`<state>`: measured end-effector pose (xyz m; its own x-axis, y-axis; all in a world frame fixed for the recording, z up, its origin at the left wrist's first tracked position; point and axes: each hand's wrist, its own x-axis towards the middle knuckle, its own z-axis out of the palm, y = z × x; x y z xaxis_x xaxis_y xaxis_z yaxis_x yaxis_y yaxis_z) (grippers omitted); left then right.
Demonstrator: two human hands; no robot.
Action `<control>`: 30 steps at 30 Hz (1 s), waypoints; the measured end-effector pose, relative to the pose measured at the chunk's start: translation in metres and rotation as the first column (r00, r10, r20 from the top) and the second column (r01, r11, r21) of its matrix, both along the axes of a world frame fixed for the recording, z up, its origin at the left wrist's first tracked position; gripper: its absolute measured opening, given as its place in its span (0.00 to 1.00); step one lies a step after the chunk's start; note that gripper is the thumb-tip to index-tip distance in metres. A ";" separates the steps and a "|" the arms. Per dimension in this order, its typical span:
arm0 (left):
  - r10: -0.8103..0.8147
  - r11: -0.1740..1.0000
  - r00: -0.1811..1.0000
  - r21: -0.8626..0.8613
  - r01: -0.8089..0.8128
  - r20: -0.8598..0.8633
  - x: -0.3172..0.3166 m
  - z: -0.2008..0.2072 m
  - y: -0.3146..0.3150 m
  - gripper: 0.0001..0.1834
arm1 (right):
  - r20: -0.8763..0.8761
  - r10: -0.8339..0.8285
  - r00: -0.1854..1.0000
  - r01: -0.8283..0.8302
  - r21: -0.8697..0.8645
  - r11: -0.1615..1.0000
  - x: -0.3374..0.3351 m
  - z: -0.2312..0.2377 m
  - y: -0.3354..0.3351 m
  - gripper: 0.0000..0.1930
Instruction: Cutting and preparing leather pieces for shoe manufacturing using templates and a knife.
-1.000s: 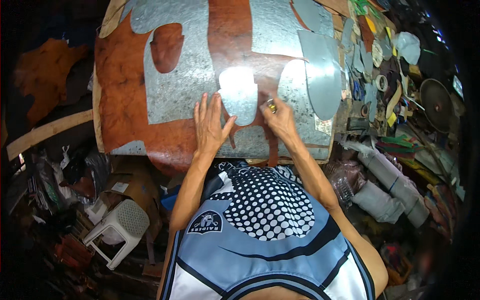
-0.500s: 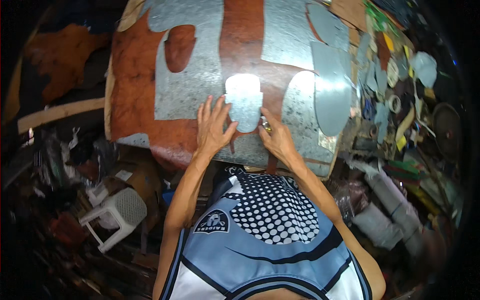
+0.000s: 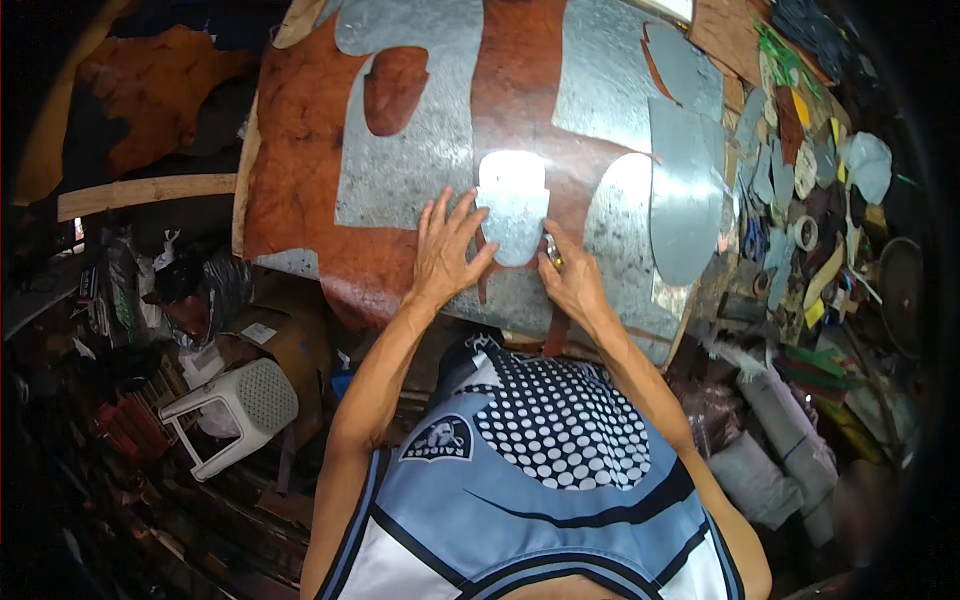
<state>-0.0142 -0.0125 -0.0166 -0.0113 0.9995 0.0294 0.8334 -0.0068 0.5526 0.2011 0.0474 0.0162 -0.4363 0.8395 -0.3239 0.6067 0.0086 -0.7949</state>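
Note:
My left hand (image 3: 450,250) lies with fingers spread on the brown leather (image 3: 380,265), beside a pale grey tongue-shaped piece (image 3: 514,215) with a rounded lower end. Its thumb and fingers come close to that piece's left edge. At the right edge, my right hand (image 3: 574,275) is closed around a small shiny tool (image 3: 553,252) with a yellowish part. The tool's tip is too small to make out. Beneath the leather lies a spotted grey metal sheet (image 3: 400,180). A brown leather cutout (image 3: 395,92) of similar shape rests on it, up and to the left.
Long grey rounded pieces (image 3: 690,190) lie on the right of the work surface. Farther right are scraps, a tape roll (image 3: 802,233) and blue-handled scissors (image 3: 752,243). A white plastic stool (image 3: 245,405) lies tipped at lower left, by a cardboard box (image 3: 300,335).
The whole view has shifted, so the work surface appears farther right. Both hands stay beside the grey piece, with the right still gripping the small tool.

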 end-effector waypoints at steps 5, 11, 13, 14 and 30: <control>-0.009 0.998 0.999 0.065 0.011 -0.033 -0.002 0.003 -0.001 0.26 | 0.031 -0.013 0.999 0.012 0.030 0.999 -0.001 0.005 -0.002 0.24; -0.014 0.995 1.000 0.096 0.014 -0.003 -0.005 -0.007 -0.003 0.27 | 0.057 -0.040 0.998 0.042 -0.020 0.999 -0.003 0.003 -0.003 0.24; -0.018 0.993 1.000 0.113 0.017 0.009 -0.006 -0.010 -0.004 0.27 | 0.055 -0.042 0.998 0.041 0.032 0.999 -0.002 -0.006 -0.006 0.25; -0.022 0.992 1.000 0.126 0.020 0.015 -0.006 -0.010 -0.004 0.27 | 0.043 -0.043 0.998 0.039 0.075 0.996 -0.001 -0.008 -0.006 0.25; -0.032 0.982 0.999 0.188 0.028 0.016 0.009 -0.006 -0.008 0.22 | 0.379 0.068 0.923 -0.031 -0.104 0.994 0.012 0.059 -0.004 0.22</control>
